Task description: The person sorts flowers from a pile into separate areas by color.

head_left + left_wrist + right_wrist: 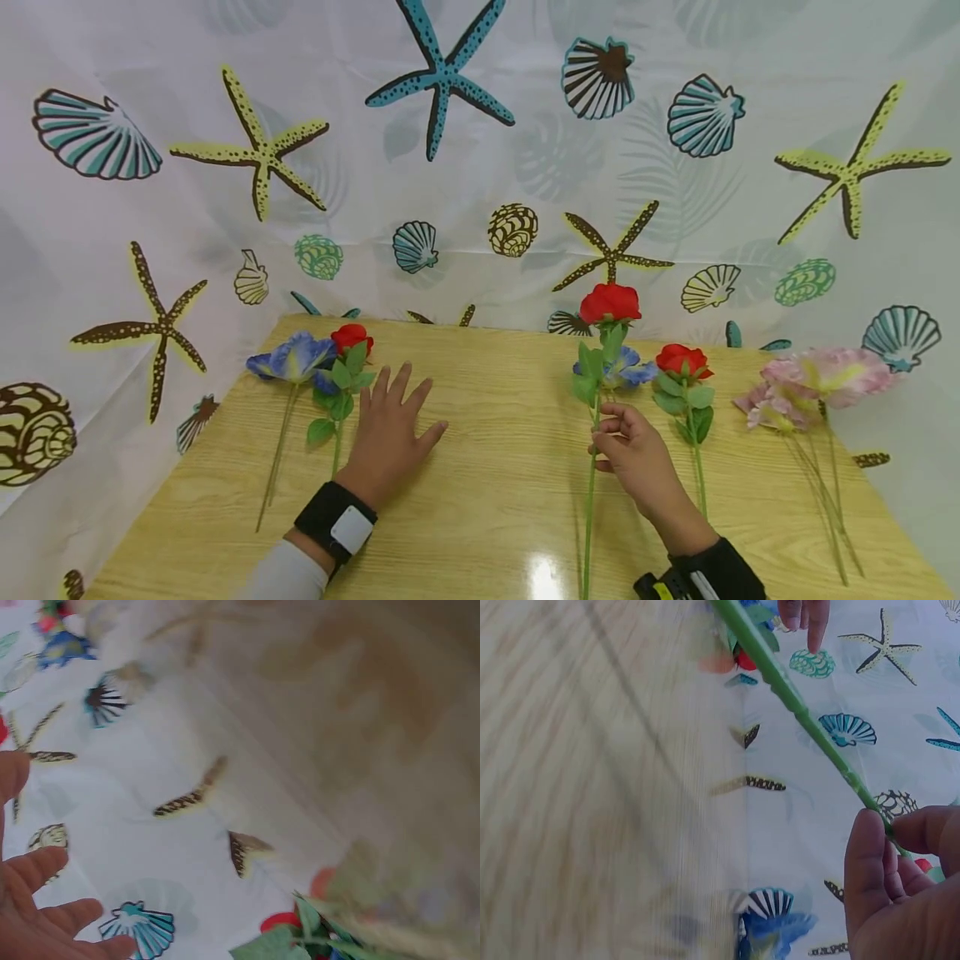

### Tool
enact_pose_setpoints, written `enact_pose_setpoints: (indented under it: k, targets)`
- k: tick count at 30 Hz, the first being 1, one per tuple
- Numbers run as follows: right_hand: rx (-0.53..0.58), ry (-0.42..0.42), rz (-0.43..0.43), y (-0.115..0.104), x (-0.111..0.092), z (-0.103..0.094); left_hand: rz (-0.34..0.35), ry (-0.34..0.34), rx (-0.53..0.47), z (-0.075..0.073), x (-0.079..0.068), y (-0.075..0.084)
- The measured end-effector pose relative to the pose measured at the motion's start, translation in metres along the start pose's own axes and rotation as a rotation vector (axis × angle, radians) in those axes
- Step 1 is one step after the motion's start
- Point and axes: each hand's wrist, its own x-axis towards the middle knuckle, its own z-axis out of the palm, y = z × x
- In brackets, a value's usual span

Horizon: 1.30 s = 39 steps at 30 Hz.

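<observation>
My right hand point(637, 454) pinches the green stem of an artificial red rose point(610, 303) between thumb and fingers. The bloom stands up and the stem point(802, 712) slants across the right wrist view, raised off the table. My left hand point(390, 437) has its fingers spread, just right of another red rose point(351, 337) and blue flowers point(296, 360); whether it touches the table or leaves is unclear. Behind the held stem lies a blue flower point(628, 369), partly hidden. A further red rose point(682, 360) lies to the right of my right hand.
Pink flowers point(817, 379) with long thin stems lie at the right side of the wood-grain table point(487, 500). A white cloth point(495, 167) printed with starfish and shells hangs behind the table's far edge and along its left side.
</observation>
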Motion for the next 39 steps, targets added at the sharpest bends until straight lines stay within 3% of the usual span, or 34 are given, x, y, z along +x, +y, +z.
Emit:
enact_pose_setpoints:
  k: [4, 8, 12, 15, 19, 25, 31, 39]
  targets:
    - [-0.086, 0.001, -0.009, 0.004, -0.001, -0.021, -0.015, -0.028, 0.049, 0.006, 0.007, -0.023]
    - [-0.202, 0.023, -0.021, 0.005, -0.001, -0.048, -0.081, -0.005, 0.038, 0.004, 0.010, -0.043]
    - [-0.318, 0.055, -0.037, 0.011, 0.003, -0.076, -0.165, 0.037, 0.003, -0.004, 0.008, -0.053]
    - [-0.406, 0.057, -0.037, 0.015, 0.005, -0.096, -0.211, 0.026, 0.007, -0.012, 0.004, -0.057]
    - [-0.528, 0.042, -0.029, 0.023, 0.009, -0.120, -0.265, -0.087, 0.021, -0.024, -0.003, -0.060]
    - [-0.671, 0.063, -0.028, 0.033, 0.020, -0.147, -0.330, -0.267, -0.038, -0.046, -0.006, -0.053]
    - [-0.748, 0.070, -0.048, 0.046, 0.026, -0.153, -0.324, -0.342, -0.035, -0.055, -0.006, -0.051]
    - [-0.775, 0.028, -0.028, 0.056, 0.031, -0.149, -0.295, -0.409, -0.025, -0.048, -0.020, -0.063]
